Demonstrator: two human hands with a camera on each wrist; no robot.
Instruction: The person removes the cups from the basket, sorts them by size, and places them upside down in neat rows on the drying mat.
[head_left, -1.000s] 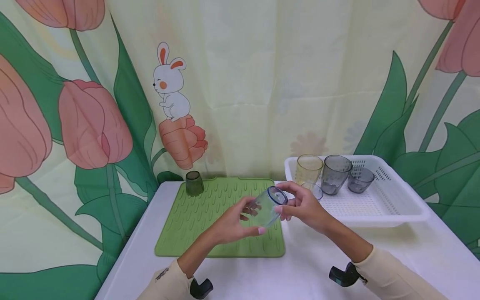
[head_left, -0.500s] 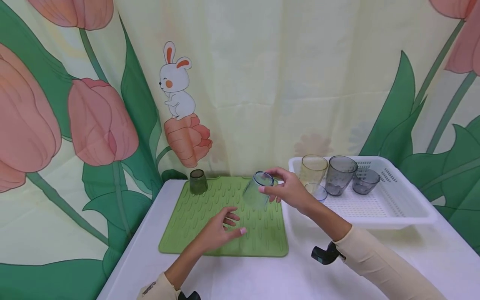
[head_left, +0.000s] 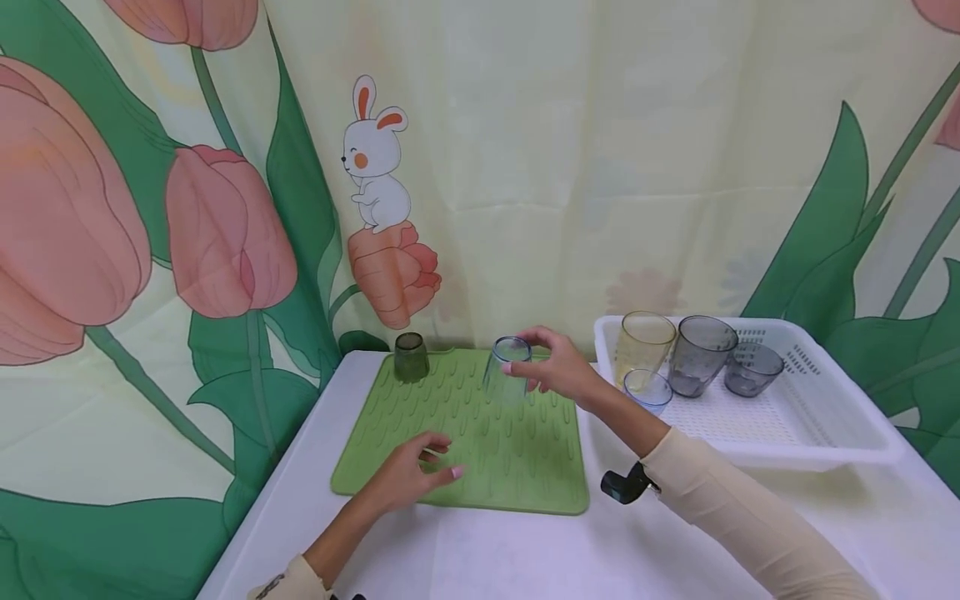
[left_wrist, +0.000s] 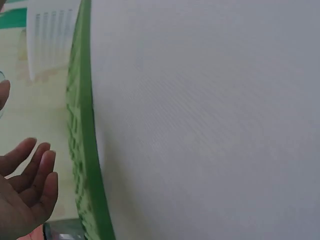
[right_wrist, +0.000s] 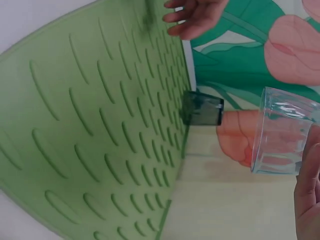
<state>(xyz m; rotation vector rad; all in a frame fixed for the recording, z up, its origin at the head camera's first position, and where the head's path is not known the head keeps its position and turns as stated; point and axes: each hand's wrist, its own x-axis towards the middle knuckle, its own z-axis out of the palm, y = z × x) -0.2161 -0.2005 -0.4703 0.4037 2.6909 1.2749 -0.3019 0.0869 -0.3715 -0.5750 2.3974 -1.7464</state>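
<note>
My right hand (head_left: 555, 364) holds a clear, blue-tinted drinking glass (head_left: 510, 371) near its base, between thumb and fingers. The glass is upside down, mouth downward, over the back right of the green drying mat (head_left: 480, 467). In the right wrist view a gap shows between the mouth of the clear glass (right_wrist: 282, 132) and the mat. A small dark green glass (head_left: 411, 358) stands inverted at the mat's back left corner. Over the front of the mat, my left hand (head_left: 408, 471) holds nothing, its fingers loosely bent; the left wrist view shows the left hand (left_wrist: 27, 195) too.
To the right of the mat sits a white perforated basket (head_left: 840, 450). In it are a yellow glass (head_left: 643, 342), a tall grey glass (head_left: 699, 358), a short grey glass (head_left: 753, 371) and a small blue-tinted glass (head_left: 648, 390). A tulip-printed curtain (head_left: 525, 167) hangs behind the white table (head_left: 510, 558).
My left hand has let go of the clear glass and drawn back toward the front left. The right hand has carried the glass back over the mat and turned it mouth down.
</note>
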